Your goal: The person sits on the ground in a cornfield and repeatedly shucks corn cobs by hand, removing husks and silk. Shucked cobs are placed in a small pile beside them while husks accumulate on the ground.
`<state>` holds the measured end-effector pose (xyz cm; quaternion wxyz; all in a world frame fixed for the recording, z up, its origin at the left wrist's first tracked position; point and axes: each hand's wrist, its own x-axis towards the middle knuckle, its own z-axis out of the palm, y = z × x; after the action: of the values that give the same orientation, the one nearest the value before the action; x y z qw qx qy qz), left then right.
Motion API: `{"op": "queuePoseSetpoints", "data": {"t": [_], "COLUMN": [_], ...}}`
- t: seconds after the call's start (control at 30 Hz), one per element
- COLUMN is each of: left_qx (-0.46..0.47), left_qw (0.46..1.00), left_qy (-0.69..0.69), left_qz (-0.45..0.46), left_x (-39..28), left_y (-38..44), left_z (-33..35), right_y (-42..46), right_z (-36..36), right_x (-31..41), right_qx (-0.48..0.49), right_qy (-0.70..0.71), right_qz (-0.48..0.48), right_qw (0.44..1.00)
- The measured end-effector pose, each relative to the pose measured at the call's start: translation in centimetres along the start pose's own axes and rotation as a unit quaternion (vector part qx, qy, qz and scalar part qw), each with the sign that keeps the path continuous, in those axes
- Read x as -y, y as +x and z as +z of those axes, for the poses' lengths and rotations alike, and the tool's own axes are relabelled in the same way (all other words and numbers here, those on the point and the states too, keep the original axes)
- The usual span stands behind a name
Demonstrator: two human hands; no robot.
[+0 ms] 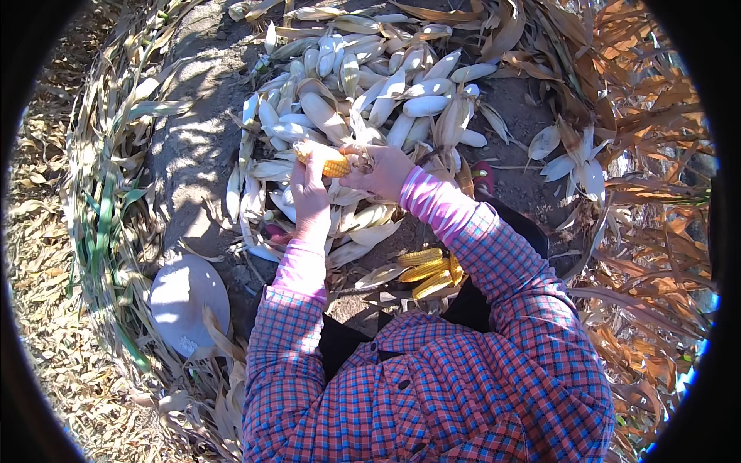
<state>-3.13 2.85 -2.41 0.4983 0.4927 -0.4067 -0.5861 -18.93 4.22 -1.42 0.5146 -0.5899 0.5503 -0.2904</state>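
Note:
Between my two hands is a bare yellow corn ear [332, 162], held over a heap of corn ears in pale husks [324, 113]. My left hand [310, 191] grips the cob, with the thumb lying across the kernels. At the cob's other end, the fingers of my right hand [382, 171] close on a bunch of dry husk [360, 162]; exactly where husk and cob join is hidden by the fingers. Several husked yellow ears [427, 269] lie together on the ground near my lap, below my right forearm.
A pale rounded object [190, 304], perhaps an upturned basin, sits at the left. Piled dry corn stalks [110, 191] curve along the left side. Brown corn leaves [654, 173] stand at the right. A loose opened husk [579, 159] lies right of the heap.

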Motion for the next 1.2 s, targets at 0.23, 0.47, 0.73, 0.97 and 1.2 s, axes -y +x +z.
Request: {"op": "queuePoseSetpoints", "data": {"t": [0.23, 0.47, 0.73, 0.97, 1.2], "left_qx": [0.034, 0.02, 0.035, -0.029, 0.019], "left_qw": [0.989, 0.983, 0.972, 0.99, 0.995], "left_qy": [0.141, 0.175, -0.085, -0.128, -0.092], "left_qz": [0.029, 0.041, -0.217, -0.057, -0.019], "left_x": [0.6, 0.1, 1.0, -1.2, -2.9], "left_y": [-0.5, -0.6, 1.9, 2.4, 0.8], "left_z": [0.9, 0.9, -2.3, -3.4, -2.2], "right_y": [-0.6, -0.5, -0.8, 0.0, -11.0], "right_z": [1.6, 3.1, 4.3, -2.1, -22.8], "right_x": [-1.2, -1.1, -1.6, -1.7, -11.3], "right_qx": [-0.009, 0.092, 0.131, 0.069, -0.137], "right_qy": [-0.2, -0.187, -0.29, -0.384, -0.489], "right_qz": [-0.017, 0.025, -0.077, 0.041, 0.348], "right_qw": [0.98, 0.978, 0.945, 0.92, 0.788]}}
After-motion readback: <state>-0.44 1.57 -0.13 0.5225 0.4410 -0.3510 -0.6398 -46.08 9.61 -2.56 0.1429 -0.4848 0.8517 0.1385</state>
